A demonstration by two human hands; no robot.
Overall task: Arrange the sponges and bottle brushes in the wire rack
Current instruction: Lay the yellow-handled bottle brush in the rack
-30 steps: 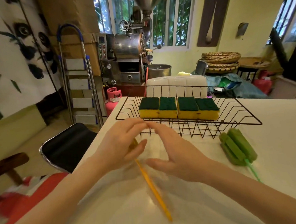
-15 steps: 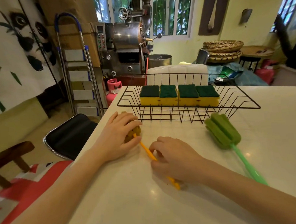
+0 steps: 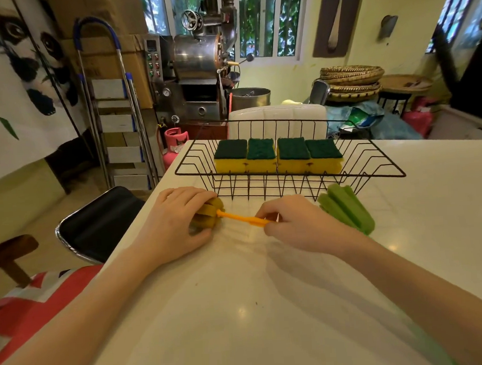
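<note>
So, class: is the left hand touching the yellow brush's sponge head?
Touching. The head view shows the left hand wrapped over the yellow brush's sponge head, fingers pressed against it.

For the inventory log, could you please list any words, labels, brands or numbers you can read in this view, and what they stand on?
No text can be read anywhere.
Pink gas cylinder: a dark cat-like print, no legible words.
Roaster's control panel: markings too small and blurred.
Sponges, wire rack, both brushes: no labels visible.

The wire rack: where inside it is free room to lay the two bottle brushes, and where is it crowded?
In the wire rack, four sponges fill the middle in a touching row. Bare wire remains left of them, right of them, and along the near side. The table just before the rack is crowded: both hands hold the orange brush, the green brush beside them.
</note>
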